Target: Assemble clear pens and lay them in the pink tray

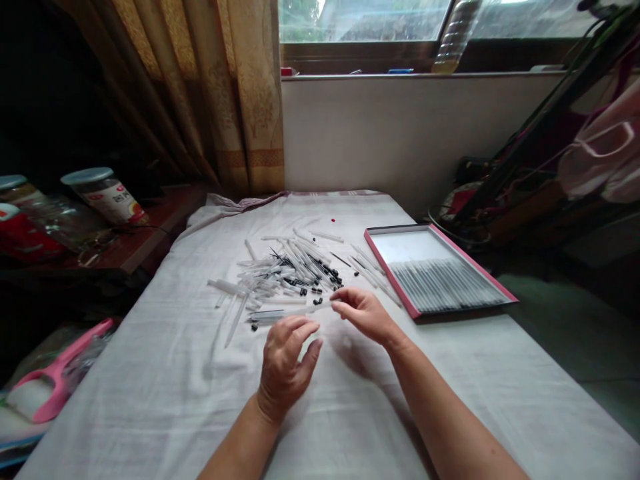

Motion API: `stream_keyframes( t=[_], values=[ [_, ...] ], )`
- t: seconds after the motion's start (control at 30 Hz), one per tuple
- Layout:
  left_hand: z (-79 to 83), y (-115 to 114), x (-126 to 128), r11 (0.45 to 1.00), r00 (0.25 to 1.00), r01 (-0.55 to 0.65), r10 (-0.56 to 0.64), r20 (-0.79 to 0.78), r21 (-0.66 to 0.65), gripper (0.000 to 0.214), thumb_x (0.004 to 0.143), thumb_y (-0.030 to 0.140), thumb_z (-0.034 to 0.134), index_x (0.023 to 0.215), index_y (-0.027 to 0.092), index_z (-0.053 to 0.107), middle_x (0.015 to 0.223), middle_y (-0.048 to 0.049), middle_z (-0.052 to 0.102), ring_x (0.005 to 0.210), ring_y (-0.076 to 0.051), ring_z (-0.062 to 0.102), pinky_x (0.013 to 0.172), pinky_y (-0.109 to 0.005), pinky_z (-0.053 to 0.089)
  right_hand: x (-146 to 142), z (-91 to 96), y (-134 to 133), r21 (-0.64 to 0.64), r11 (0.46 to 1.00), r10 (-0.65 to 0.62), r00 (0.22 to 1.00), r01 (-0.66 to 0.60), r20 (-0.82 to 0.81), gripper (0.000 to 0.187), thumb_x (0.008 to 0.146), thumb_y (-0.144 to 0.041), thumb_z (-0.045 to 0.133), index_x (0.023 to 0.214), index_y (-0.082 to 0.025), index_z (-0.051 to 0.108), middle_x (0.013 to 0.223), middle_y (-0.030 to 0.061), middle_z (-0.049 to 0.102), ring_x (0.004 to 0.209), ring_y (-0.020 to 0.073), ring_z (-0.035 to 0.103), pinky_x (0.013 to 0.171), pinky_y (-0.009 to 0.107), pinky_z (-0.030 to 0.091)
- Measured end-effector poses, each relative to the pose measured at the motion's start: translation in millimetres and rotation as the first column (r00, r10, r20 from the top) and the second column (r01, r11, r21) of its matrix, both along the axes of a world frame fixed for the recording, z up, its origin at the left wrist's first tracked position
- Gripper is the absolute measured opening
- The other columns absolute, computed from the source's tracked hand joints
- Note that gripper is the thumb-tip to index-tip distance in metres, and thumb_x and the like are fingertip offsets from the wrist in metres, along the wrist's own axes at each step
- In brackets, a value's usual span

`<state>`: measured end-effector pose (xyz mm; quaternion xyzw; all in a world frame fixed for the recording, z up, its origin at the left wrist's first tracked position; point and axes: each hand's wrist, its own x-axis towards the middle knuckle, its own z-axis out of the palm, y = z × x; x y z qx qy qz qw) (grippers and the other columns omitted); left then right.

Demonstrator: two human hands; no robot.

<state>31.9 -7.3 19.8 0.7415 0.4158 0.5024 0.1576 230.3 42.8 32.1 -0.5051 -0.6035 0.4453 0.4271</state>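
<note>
A heap of translucent pen barrels (265, 277), thin dark refills (313, 267) and small black caps (317, 291) lies on the white cloth. My right hand (363, 310) pinches, between thumb and fingertips, the right end of a translucent pen (317, 307) at the heap's near side. Just left of it, my left hand (290, 353) is held with curved fingers and the thumb apart, nothing visible in it. Its fingertips are close to the pens at the near edge of the heap; whether they touch is unclear. To the right, a pink-edged box (415, 243) holds a row of pens (450, 283).
A small red piece (333, 220) lies beyond the heap. Lidded jars (113, 200) stand on a dark side table at left, above a pink-handled item (63, 373). A curtain (250, 100) hangs behind; a dark slanted frame (525, 127) stands at right.
</note>
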Motion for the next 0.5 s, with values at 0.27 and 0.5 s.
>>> stream_keyframes(
  t=[0.27,0.5],
  values=[
    [-4.1,4.4,-7.1,0.956,0.99,-0.034,-0.007,-0.139,-0.292,0.024,0.089,0.031,0.056,0.109,0.026,0.069,0.099,-0.0088,0.073,0.09,-0.025,0.067,0.084,-0.034,0.049,-10.4,8.0,-6.8,-0.171,0.95,0.225,0.954,-0.26,-0.2,0.025,0.074,-0.039,0.068,0.083,-0.016,0.068,0.07,0.0006,0.067,0.056,0.0097,0.056,0.056,0.023,0.046],
    [-19.1,14.6,-13.8,0.877,0.984,-0.177,0.15,-0.096,-0.446,0.017,0.085,0.031,0.057,0.098,0.024,0.065,0.086,-0.0056,0.073,0.078,-0.023,0.068,0.073,-0.03,0.049,-0.3,-4.5,36.3,0.083,0.988,-0.155,0.877,0.132,0.455,0.022,0.085,-0.032,0.054,0.086,-0.019,0.072,0.083,0.0045,0.072,0.075,0.0166,0.064,0.071,0.027,0.047]
  ],
)
